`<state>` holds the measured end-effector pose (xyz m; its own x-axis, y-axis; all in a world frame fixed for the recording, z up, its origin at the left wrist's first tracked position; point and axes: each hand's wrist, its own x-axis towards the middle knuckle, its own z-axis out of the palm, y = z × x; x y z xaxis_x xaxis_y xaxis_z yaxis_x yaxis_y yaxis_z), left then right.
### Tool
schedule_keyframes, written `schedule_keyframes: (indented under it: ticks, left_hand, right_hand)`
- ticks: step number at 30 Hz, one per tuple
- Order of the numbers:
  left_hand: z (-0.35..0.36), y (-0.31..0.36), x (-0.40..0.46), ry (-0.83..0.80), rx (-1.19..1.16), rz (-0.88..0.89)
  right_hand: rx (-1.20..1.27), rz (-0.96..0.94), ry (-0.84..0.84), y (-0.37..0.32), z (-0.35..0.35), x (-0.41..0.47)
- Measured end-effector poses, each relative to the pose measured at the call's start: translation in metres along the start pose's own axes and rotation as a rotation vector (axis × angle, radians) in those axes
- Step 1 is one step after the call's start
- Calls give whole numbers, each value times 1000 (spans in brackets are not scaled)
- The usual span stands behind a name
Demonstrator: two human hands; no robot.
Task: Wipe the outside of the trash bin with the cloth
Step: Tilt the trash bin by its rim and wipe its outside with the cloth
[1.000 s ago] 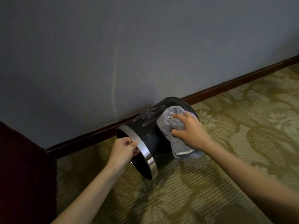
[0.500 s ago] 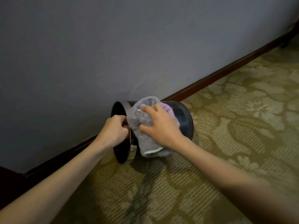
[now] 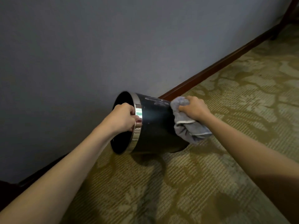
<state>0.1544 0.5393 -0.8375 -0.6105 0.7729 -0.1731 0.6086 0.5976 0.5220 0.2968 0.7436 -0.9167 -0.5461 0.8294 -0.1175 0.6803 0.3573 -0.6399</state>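
cloth (image 3: 188, 125) slid to bin (image 3: 155, 125) base, right grip (image 3: 194, 109) clutching

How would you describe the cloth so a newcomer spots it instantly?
Follow the dark baseboard down to the black trash bin tipped on the carpet. At the bin's closed end, the right hand grips the cloth: grey, crumpled, white-edged, the only soft thing there.

The round black trash bin with a shiny metal rim band (image 3: 153, 125) lies tipped on its side, mouth leftward, with the crumpled grey cloth (image 3: 187, 126) pressed against its base end.
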Motion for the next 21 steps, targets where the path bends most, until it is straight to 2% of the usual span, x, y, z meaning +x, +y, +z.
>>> schedule_keyframes:
  ticks: [5,8,10,13,18,21]
  left_hand:
    - [8,8,0,56,89,44]
    - [8,0,-4,61,81,67]
    - [6,-4,-7,57,72,88]
    - [5,-9,-14,51,73,80]
    - [13,-7,-17,64,70,80]
    - [21,8,-15,83,72,126]
  right_hand:
    - [77,-238,143,-60,9,-21]
    - [88,-399,148,-76,21,-50]
    - [136,-417,152,-70,27,-63]
    - [210,-293,163,-45,30,-62]
    - [119,50,180,8,24,-41]
    - [36,84,236,14,23,-41]
